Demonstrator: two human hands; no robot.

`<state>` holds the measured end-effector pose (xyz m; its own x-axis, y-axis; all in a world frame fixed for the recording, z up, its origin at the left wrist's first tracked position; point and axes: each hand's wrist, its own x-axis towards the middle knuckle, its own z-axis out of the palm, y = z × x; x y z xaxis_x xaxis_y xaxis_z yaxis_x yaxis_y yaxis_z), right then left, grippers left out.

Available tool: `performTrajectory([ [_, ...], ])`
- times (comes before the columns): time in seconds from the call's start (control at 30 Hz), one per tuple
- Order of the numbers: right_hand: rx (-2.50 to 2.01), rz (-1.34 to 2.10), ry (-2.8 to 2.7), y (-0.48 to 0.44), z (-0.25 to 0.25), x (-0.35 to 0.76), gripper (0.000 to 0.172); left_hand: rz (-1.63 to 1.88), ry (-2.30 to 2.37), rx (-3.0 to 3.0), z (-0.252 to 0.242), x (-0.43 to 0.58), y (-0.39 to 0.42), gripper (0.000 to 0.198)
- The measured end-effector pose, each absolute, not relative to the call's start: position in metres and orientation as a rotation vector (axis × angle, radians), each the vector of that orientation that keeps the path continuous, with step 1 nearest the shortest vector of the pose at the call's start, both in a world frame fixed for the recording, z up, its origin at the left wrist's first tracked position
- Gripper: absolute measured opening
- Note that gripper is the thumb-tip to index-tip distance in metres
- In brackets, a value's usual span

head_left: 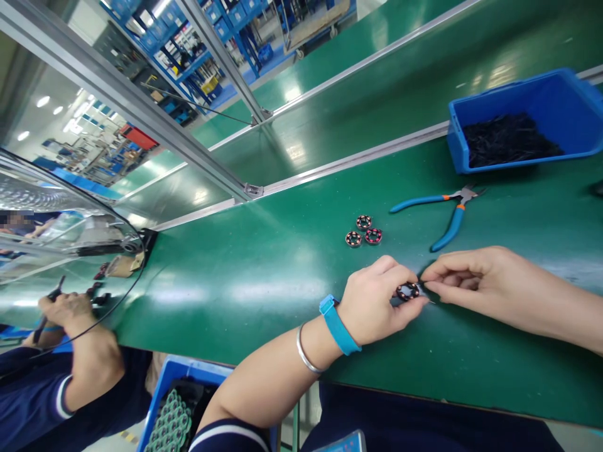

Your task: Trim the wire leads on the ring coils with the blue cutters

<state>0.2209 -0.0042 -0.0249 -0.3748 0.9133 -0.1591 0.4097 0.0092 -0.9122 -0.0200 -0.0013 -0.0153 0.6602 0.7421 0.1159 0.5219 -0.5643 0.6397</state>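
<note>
Between thumb and fingers, my left hand (379, 298) holds a small black ring-shaped part (407, 290) with copper-coloured spots, just above the green table (264, 270). My right hand (464, 276) is pinched at the ring's right side; what its fingertips hold is too small to name. A thin pin or wire end shows by my left thumb. Three similar rings lie beyond my left hand: one at the back (363, 221), one at the left (353, 238) and a reddish one at the right (374, 236). Blue-handled cutters (455, 226) lie with their handles spread behind my right hand.
A blue bin (518, 125) of thin black pieces stands at the back right. A metal rail (358, 157) runs behind the work area. Below the table's front edge is a blue crate (188, 367) with green round parts. Another person's hands (66, 314) work at the far left.
</note>
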Motion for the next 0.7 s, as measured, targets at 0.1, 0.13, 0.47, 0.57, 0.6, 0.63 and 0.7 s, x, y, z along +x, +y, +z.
performTrajectory([
  [0.1, -1.284, 1.287, -1.853, -0.0034, -0.0230, 0.2208, 0.033, 0.507, 0.981, 2.275, -0.0165, -0.0202, -0.0013, 0.016],
  [0.13, -1.263, 1.252, -1.864, -0.0033, -0.0231, 0.2200, 0.032, 0.512, 0.984, 2.262, -0.0164, -0.0204, -0.0016, 0.018],
  [0.47, -1.045, 0.935, -1.972, -0.0084, -0.0266, 0.2149, 0.022, 0.552, 0.984, 2.156, -0.0134, -0.0195, -0.0050, 0.026],
  [0.57, -0.981, 0.904, -2.020, -0.0089, -0.0241, 0.2187, 0.023, 0.526, 0.998, 2.154, -0.0140, -0.0191, -0.0035, 0.030],
  [0.6, -0.968, 0.887, -2.030, -0.0090, -0.0239, 0.2195, 0.023, 0.519, 0.999, 2.151, -0.0142, -0.0191, -0.0030, 0.031],
  [0.63, -0.960, 0.862, -2.035, -0.0092, -0.0243, 0.2200, 0.023, 0.517, 0.998, 2.147, -0.0145, -0.0192, -0.0028, 0.032],
  [0.7, -0.959, 0.799, -2.029, -0.0098, -0.0265, 0.2200, 0.021, 0.517, 0.996, 2.142, -0.0149, -0.0195, -0.0026, 0.034],
])
